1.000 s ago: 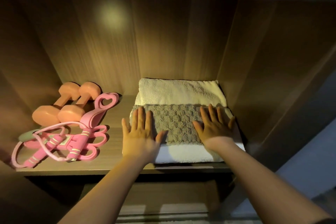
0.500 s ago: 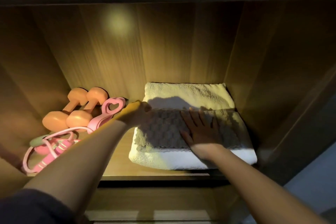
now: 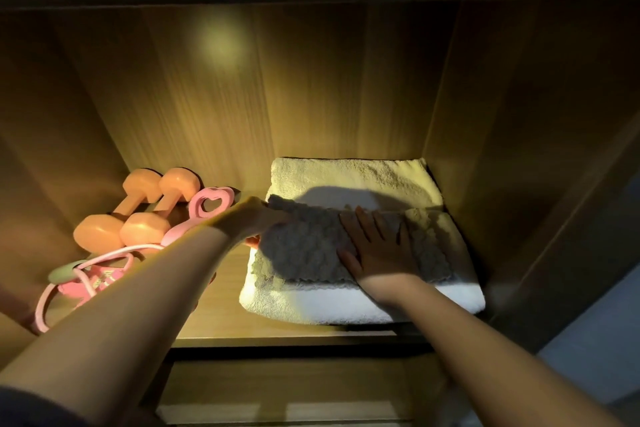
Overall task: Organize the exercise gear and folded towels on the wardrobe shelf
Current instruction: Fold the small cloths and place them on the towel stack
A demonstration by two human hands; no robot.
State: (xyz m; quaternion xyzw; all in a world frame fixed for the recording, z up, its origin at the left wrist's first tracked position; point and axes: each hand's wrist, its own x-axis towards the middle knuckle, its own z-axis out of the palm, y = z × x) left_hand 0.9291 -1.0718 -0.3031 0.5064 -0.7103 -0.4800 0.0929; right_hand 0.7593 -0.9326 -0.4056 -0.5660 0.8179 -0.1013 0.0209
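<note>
View from above into a lit wooden wardrobe shelf [image 3: 221,319]. On the right side of the shelf, reaching back to the rear wall, lies a folded white towel [image 3: 346,177]. A smaller grey towel [image 3: 304,246] lies on top of it, towards the front edge.

The right hand [image 3: 381,250] rests palm down on the middle of the grey towel. Its grip is wide, with the fingers spread flat and holding nothing. The left hand [image 3: 254,217] reaches across to the grey towel's back left corner and touches it. Shadow hides its fingers, so I cannot tell whether its grip has closed on the cloth.

In the back left corner, two orange dumbbells [image 3: 143,230] lie side by side. Just beside them is a pink heart-shaped handle [image 3: 207,203]. A tangle of pink bands [image 3: 86,279] lies near the front left edge, partly hidden under the left arm.
</note>
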